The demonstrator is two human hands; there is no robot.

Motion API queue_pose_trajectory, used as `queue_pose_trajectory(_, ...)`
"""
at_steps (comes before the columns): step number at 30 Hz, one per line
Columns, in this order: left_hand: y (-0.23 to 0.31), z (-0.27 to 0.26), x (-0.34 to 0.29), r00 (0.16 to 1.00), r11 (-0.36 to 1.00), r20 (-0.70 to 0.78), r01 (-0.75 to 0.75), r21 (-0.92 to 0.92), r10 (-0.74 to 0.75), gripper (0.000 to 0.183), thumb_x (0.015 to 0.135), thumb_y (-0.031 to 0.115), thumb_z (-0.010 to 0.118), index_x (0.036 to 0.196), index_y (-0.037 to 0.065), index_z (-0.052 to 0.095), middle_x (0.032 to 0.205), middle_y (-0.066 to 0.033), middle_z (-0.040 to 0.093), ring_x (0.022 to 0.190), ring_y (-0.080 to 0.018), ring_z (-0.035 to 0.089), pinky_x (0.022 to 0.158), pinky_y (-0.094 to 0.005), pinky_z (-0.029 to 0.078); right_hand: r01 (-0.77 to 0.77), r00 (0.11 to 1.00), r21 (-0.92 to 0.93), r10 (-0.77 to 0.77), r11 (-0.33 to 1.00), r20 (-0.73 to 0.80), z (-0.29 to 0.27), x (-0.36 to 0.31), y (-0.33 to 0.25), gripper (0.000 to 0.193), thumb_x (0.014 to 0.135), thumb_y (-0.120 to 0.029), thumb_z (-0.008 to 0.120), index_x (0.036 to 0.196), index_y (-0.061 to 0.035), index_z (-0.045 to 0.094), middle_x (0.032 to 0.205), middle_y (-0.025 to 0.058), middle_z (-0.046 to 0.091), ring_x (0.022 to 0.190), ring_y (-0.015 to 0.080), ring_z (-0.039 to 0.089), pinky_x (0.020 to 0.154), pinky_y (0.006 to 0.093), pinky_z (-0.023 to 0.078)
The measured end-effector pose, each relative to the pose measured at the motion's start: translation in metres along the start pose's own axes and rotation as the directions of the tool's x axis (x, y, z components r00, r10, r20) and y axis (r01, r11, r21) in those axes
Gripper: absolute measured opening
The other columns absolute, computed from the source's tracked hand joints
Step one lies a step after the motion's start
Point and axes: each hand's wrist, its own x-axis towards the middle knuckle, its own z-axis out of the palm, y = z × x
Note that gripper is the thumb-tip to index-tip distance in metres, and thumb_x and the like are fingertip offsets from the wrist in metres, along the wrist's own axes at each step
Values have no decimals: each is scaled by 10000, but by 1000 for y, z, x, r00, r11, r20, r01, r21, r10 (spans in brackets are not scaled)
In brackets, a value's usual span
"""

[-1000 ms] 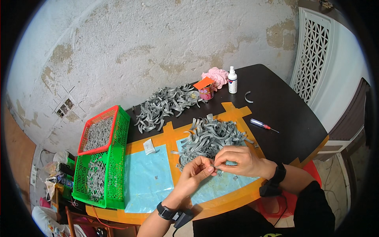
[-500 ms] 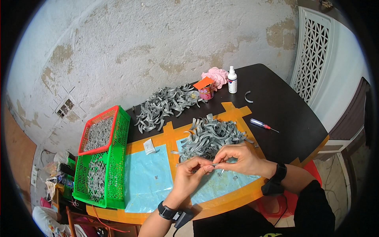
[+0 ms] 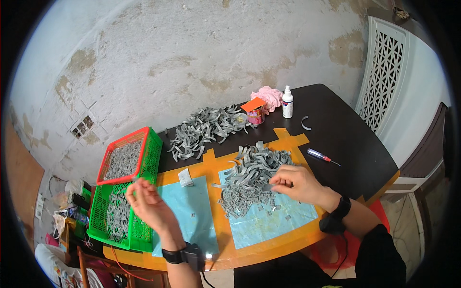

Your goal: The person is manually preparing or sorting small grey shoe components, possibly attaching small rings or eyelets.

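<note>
My right hand [image 3: 302, 186], its fingertips pinched together, holds a grey strip [image 3: 269, 187] over the near edge of a heap of curved grey strips [image 3: 259, 165]. Small grey clip-like pieces [image 3: 237, 200] lie scattered below that heap on a blue sheet [image 3: 254, 230]. My left hand [image 3: 149, 205] is raised beside the green basket [image 3: 152, 168], thumb and finger drawn together. A small greyish bit seems to show at its fingertips, too blurred to name. Inside the green basket are many small grey pieces [image 3: 117, 216], and a red basket [image 3: 140, 158] of similar pieces rests on its far end.
Another pile of grey strips [image 3: 204, 129] lies at the back. Near it stand a tin [image 3: 256, 116] with an orange card on top, a pink cloth [image 3: 268, 98] and a white spray bottle [image 3: 287, 103]. A screwdriver [image 3: 322, 156] lies at right, a white packet [image 3: 185, 178] on the left blue sheet.
My hands, together before the heap, are now apart. The left has swung left to the green basket; the right has stayed near the heap and now shows a grey strip.
</note>
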Motion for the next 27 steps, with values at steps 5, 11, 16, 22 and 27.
queue_pose_trajectory(5, 31, -38, 44, 943, 971, -307, -180, -156, 125, 247, 954, 58, 478, 1157, -56, 397, 1167, -223, 539, 1006, -226, 592, 898, -287, 520, 167, 985, -209, -172, 964, -6, 12, -5, 4, 179, 776, -67, 694, 945, -24, 654, 897, 77, 569, 832, 242, 585, 694, 335, 480)
queue_pose_trajectory(11, -7, -31, 22, 980, 980, 90, 168, 110, -178, 246, 931, 138, 554, 1128, -2, 508, 1124, -148, 595, 996, -185, 601, 805, -263, 511, 177, 982, -173, -186, 969, -36, 18, -1, 9, 106, 797, -94, 671, 881, -33, 648, 856, 86, 562, 788, 263, 592, 694, 356, 480)
queue_pose_trajectory(16, -31, 36, -73, 564, 766, 591, 120, 632, -576, 300, 834, 56, 679, 1124, 41, 601, 1018, -85, 636, 879, -153, 621, 738, -265, 514, 68, 995, 20, -66, 998, -76, 12, -1, 7, 54, 804, -21, 674, 851, -12, 648, 822, 43, 580, 649, 109, 550, 547, 244, 421)
queue_pose_trajectory(22, -45, 35, -104, 355, 708, 669, -30, 706, -653, 204, 820, 60, 698, 1010, 2, 651, 848, -64, 651, 743, -130, 630, 657, -248, 499, 60, 996, 136, -69, 989, 59, 18, -7, -11, 70, 820, -68, 651, 846, -7, 629, 792, 68, 580, 637, 167, 569, 583, 292, 449)
queue_pose_trajectory(27, -44, 36, -108, 369, 659, 581, 129, 741, -725, 136, 832, 45, 679, 963, 12, 660, 760, -53, 645, 687, -118, 619, 612, -238, 478, 59, 997, 218, -69, 974, 38, 21, -7, -12, 62, 811, -42, 659, 861, -12, 639, 776, 52, 592, 649, 130, 572, 577, 269, 448)
